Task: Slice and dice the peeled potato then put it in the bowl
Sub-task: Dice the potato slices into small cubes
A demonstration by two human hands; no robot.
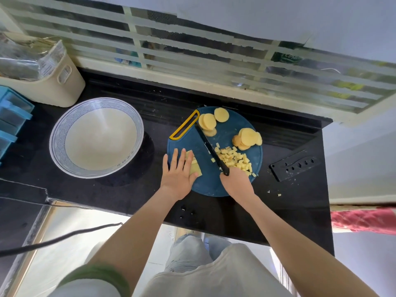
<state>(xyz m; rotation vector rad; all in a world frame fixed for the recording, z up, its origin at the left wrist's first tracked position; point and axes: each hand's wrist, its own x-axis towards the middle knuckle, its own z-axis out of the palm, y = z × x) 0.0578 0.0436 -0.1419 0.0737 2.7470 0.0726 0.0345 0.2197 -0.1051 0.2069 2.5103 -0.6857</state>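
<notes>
A round blue cutting board (222, 186) with a yellow handle lies on the black counter. My left hand (178, 172) lies flat, fingers straight, on a stack of potato strips (195, 167) at the board's left side. My right hand (236, 181) grips the handle of a black knife (209, 144), whose blade angles up across the board. A pile of diced potato (236, 159) sits to the right of the blade. Round potato slices lie at the board's far edge (211, 121) and at its right (248, 138). The white bowl (96, 168) with a blue patterned rim stands empty to the left.
A black knife sheath (294, 165) lies right of the board, with a few potato bits (278, 195) near it. A cream bin (53, 82) and blue drawers (10, 116) stand at the far left. The counter's front edge (214, 229) is close to my body.
</notes>
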